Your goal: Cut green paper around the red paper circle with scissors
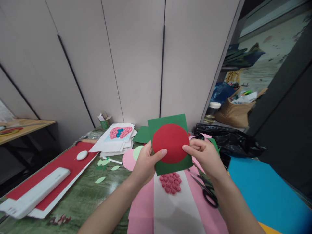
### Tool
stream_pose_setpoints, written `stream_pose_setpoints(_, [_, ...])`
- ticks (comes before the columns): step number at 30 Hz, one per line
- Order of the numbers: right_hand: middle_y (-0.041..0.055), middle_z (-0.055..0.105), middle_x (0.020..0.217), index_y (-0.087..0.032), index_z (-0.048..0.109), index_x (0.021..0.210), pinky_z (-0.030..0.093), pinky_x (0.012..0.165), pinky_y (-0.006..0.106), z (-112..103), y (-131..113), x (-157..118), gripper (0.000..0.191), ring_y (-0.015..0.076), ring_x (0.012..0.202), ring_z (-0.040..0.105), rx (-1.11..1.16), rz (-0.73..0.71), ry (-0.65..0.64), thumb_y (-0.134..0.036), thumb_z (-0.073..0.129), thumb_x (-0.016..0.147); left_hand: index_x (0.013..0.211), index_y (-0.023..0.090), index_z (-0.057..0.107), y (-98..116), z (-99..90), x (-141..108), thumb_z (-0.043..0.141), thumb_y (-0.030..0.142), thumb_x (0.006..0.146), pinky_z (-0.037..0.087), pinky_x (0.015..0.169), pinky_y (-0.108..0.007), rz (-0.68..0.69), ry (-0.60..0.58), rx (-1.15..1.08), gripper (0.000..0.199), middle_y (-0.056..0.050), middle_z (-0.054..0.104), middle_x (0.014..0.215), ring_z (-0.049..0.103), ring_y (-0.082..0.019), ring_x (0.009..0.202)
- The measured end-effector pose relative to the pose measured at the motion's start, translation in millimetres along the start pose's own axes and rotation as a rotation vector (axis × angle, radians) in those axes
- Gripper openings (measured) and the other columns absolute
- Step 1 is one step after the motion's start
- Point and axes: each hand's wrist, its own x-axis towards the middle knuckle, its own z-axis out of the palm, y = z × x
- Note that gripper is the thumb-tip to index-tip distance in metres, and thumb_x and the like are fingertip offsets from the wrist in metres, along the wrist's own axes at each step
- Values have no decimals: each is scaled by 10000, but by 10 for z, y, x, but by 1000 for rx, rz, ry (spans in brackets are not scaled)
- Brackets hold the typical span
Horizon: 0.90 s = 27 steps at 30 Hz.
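Note:
Held up in front of me are a red paper circle [171, 143] and a square of green paper [168, 120] behind it. My left hand [147, 162] pinches their left side, thumb on the red circle. On the right side my right hand [203, 154] grips them the same way, thumb on the circle's edge. Beneath them, a cluster of pink paper roses [171, 183] lies on a white strip [176, 211] over pink paper [141, 208]. Black-handled scissors [209, 196] lie beside my right forearm.
Left on the green table [85, 195] are a white paper trimmer [44, 190], a white mouse-like object [82, 155], leaf cutouts [100, 180] and a paper stack with a pink-and-blue picture [120, 132]. Blue paper [265, 191] and a black plastic bag [229, 139] lie right.

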Motion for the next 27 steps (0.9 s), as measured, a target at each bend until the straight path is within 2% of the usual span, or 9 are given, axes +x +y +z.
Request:
stream_pose_setpoints(9, [1, 506, 498, -178, 589, 611, 314, 416, 238, 17, -15, -15, 275, 142, 491, 465, -58, -14, 24, -438, 625, 691, 1039, 152, 623, -16, 18, 39, 663, 226, 707, 475, 832, -379, -53, 15, -7, 342, -106, 664, 1045, 603, -270, 972])
stream_pose_setpoints(17, [-42, 421, 470, -173, 532, 572, 247, 405, 220, 44, -18, -6, 293, 86, 431, 346, -137, 8, 20, -410, 608, 726, 1011, 124, 642, -117, -30, 145, 678, 254, 691, 457, 855, -379, -42, 104, 12, 348, -116, 660, 1051, 600, -267, 976])
stream_pose_setpoints(20, [-23, 518, 529, -177, 578, 643, 311, 431, 224, 34, -3, 10, 250, 113, 479, 448, -89, 25, -11, -410, 604, 732, 1018, 126, 640, -131, -48, 163, 682, 260, 684, 453, 859, -387, -33, 109, 21, 362, -117, 663, 1046, 596, -271, 984])
stream_pose_setpoints(23, [17, 626, 641, -183, 609, 716, 425, 535, 249, 18, 6, 21, 217, 172, 627, 577, 7, 25, -13, -400, 612, 730, 1021, 135, 640, -146, -66, 173, 682, 261, 684, 454, 854, -395, -30, 97, 25, 362, -113, 669, 1032, 594, -275, 987])
stream_pose_setpoints(27, [38, 670, 690, -181, 624, 703, 472, 627, 275, -3, -1, 29, 185, 194, 694, 621, 43, -4, 8, -364, 622, 731, 1032, 146, 638, -165, -85, 179, 672, 253, 696, 458, 845, -396, -35, 73, 30, 354, -109, 669, 1033, 592, -276, 989])
